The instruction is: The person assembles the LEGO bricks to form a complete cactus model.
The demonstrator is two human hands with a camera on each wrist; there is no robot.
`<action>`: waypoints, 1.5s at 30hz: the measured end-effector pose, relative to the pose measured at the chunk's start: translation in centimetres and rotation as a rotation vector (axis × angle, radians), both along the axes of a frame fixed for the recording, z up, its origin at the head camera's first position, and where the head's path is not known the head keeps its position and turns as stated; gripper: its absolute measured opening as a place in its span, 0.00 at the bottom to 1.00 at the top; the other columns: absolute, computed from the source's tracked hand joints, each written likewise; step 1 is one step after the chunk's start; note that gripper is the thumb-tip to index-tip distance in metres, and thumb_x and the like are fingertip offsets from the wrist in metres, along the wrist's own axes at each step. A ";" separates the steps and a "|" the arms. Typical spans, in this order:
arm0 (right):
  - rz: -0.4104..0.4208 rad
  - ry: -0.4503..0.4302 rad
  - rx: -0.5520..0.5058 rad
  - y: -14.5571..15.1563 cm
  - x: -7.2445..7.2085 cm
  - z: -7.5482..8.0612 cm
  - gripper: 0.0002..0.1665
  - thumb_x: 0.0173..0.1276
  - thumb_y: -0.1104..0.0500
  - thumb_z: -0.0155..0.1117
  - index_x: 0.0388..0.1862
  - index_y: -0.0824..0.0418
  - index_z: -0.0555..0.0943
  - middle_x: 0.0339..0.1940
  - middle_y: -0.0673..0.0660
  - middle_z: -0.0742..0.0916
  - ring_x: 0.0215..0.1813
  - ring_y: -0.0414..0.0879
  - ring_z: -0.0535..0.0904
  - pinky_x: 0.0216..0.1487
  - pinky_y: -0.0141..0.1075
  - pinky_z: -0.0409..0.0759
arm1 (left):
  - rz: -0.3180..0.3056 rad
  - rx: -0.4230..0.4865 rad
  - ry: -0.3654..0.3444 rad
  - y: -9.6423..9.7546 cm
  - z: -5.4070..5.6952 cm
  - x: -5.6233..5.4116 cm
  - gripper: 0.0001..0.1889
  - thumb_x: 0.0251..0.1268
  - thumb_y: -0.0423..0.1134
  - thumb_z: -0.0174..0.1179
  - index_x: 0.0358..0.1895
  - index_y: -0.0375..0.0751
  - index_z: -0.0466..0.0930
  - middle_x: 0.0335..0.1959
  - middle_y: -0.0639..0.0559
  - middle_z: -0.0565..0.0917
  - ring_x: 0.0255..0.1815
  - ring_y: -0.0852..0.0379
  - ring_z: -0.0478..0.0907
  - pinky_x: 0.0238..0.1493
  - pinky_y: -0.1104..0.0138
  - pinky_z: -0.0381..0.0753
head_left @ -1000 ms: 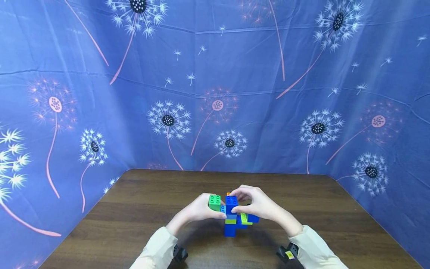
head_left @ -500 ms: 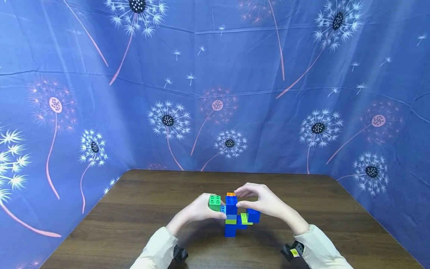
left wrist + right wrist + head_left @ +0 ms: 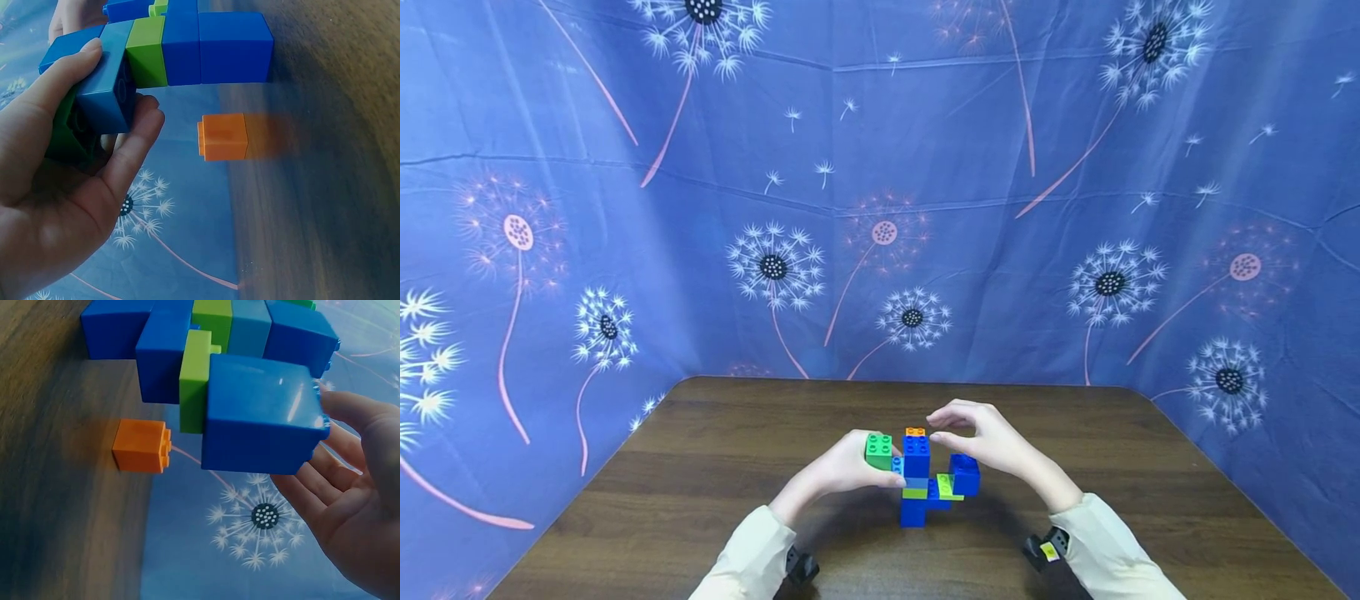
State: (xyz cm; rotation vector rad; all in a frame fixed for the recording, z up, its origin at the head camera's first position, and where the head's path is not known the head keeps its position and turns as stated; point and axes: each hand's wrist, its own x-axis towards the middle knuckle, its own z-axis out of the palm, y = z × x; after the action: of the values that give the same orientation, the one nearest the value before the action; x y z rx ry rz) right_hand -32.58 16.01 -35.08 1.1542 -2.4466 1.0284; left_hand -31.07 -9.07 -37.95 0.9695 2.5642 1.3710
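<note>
A structure of toy building bricks stands on the table, with a blue brick (image 3: 916, 457) at the top of its column. My left hand (image 3: 848, 463) grips its left side, thumb on a light blue brick (image 3: 107, 75) and fingers behind. Next to that hand a green brick (image 3: 879, 452) sticks out. My right hand (image 3: 988, 437) hovers right of the column top, fingers loosely bent and holding nothing. Below it a lime green brick (image 3: 195, 381) carries a large blue brick (image 3: 262, 412), forming the right arm of the structure.
An orange brick (image 3: 140, 445) stands on the wooden table (image 3: 760, 417) just behind the structure. A blue cloth with dandelion prints (image 3: 1000, 292) hangs around the back and sides of the table. Black wrist cameras sit beneath both cuffs.
My right hand has let go of the top blue brick and drawn off to the right and slightly up. The left hand keeps its grip, and the structure stays in place.
</note>
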 end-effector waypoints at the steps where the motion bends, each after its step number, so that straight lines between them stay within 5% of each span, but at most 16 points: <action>1: -0.001 0.001 -0.001 0.0 -0.2 -0.1 0.13 0.64 0.55 0.64 0.45 0.59 0.82 0.41 0.53 0.86 0.43 0.45 0.83 0.48 0.38 0.80 | 0.002 0.000 0.004 0.0 0.0 0.0 0.17 0.49 0.42 0.71 0.39 0.35 0.82 0.23 0.54 0.82 0.20 0.67 0.73 0.27 0.72 0.76; 45: -0.165 -0.100 0.015 -1.2 -4.3 -3.0 0.17 0.61 0.53 0.67 0.47 0.60 0.82 0.43 0.59 0.86 0.45 0.48 0.82 0.50 0.46 0.79 | 0.007 -0.054 0.050 0.1 0.3 -0.1 0.17 0.48 0.44 0.71 0.40 0.37 0.83 0.27 0.54 0.84 0.24 0.69 0.75 0.32 0.73 0.76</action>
State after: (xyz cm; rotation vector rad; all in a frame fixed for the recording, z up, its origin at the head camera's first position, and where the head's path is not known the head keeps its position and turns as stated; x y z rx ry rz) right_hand -36.90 14.85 -38.10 0.9076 -2.5802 1.0436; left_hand -31.16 -8.99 -37.68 0.9999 2.6286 1.2881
